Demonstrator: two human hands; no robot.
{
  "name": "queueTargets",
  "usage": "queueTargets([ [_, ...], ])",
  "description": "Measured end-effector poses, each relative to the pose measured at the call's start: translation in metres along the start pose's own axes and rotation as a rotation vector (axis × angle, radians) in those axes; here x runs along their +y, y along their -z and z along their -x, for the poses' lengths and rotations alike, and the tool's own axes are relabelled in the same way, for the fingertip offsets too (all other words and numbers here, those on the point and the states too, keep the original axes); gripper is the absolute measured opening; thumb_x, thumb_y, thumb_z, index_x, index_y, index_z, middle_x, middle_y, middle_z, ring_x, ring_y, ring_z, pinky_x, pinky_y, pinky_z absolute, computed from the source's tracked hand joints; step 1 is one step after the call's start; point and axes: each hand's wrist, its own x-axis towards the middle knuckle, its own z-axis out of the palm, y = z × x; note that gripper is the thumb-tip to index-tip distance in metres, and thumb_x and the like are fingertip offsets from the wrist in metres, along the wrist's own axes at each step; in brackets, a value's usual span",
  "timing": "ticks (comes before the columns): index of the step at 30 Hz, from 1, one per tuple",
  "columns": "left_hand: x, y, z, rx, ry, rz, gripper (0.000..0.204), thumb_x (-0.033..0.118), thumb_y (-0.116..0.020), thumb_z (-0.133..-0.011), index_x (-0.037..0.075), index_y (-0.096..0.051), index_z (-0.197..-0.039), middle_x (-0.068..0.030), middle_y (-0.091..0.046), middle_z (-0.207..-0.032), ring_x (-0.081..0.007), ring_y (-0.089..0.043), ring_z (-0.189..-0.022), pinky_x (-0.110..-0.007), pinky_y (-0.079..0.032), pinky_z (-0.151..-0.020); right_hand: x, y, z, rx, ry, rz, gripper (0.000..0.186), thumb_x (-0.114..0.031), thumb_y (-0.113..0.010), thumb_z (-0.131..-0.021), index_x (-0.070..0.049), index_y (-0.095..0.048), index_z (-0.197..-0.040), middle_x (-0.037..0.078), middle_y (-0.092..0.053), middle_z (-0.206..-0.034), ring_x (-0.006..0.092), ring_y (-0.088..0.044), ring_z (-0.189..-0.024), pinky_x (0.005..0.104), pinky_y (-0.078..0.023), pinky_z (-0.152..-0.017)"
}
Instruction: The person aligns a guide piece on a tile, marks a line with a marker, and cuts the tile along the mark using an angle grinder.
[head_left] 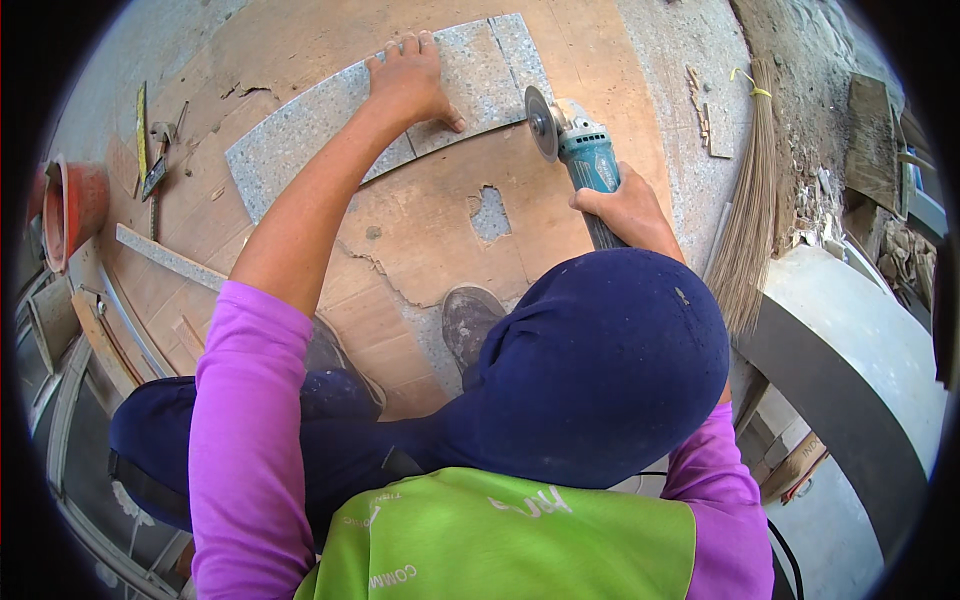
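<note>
A long grey speckled stone slab (300, 135) lies across a cracked brown plywood sheet (420, 230). My left hand (408, 82) presses flat on the slab, fingers spread over its far edge. My right hand (625, 212) grips the body of a teal angle grinder (585, 155). Its round disc (541, 122) stands upright against the slab's near edge, close to a cut line on the right end. My purple sleeves, green vest and dark blue trousers fill the lower picture, and a grey shoe (470, 320) rests on the plywood.
A straw broom (750, 210) lies to the right beside rubble. A narrow stone strip (170, 258) sits at left, near a yellow ruler (141, 130) and a red bucket (70, 205). A pale curved block (850, 330) stands at right.
</note>
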Motion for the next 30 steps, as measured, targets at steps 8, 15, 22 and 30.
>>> queueTargets([
  [8,-0.0010,-0.0016,-0.0002,0.023,-0.001,-0.013,0.147,0.063,-0.097,-0.047,-0.002,-0.029,-0.160,-0.0226,-0.043,-0.158,-0.0426,-0.041,-0.146,-0.065,-0.035,-0.114,-0.0069,0.0039,0.0022,-0.009,-0.020,0.009,0.064,-0.038,-0.079,-0.063,0.007,-0.066,-0.107,0.024,-0.071,-0.090,0.0316,-0.071,-0.076,0.0400,-0.057,-0.068],
  [15,-0.0012,0.0004,0.0006,0.016,-0.007,-0.002,0.147,0.063,-0.097,-0.047,-0.002,-0.029,-0.160,-0.0234,-0.043,-0.158,-0.0427,-0.041,-0.146,-0.065,-0.035,-0.113,-0.0054,0.0032,0.0014,-0.011,-0.021,0.011,0.064,-0.038,-0.080,-0.064,0.006,-0.066,-0.107,0.024,-0.071,-0.091,0.0315,-0.071,-0.078,0.0404,-0.057,-0.070],
  [22,0.0003,0.0004,0.0002,0.008,0.003,-0.008,0.146,0.062,-0.098,-0.048,-0.003,-0.030,-0.159,-0.0237,-0.042,-0.159,-0.0425,-0.040,-0.147,-0.065,-0.033,-0.115,-0.0040,0.0025,-0.0019,-0.014,-0.013,0.003,0.064,-0.039,-0.079,-0.064,0.006,-0.066,-0.108,0.024,-0.071,-0.092,0.0320,-0.071,-0.079,0.0402,-0.057,-0.071],
  [30,0.0000,-0.0005,-0.0011,0.018,0.000,-0.020,0.149,0.063,-0.098,-0.043,-0.001,-0.030,-0.159,-0.0263,-0.040,-0.159,-0.0431,-0.042,-0.146,-0.062,-0.038,-0.113,-0.0018,0.0048,-0.0014,-0.013,0.011,0.020,0.067,-0.039,-0.078,-0.064,0.007,-0.066,-0.110,0.025,-0.071,-0.093,0.0324,-0.071,-0.078,0.0405,-0.057,-0.072],
])
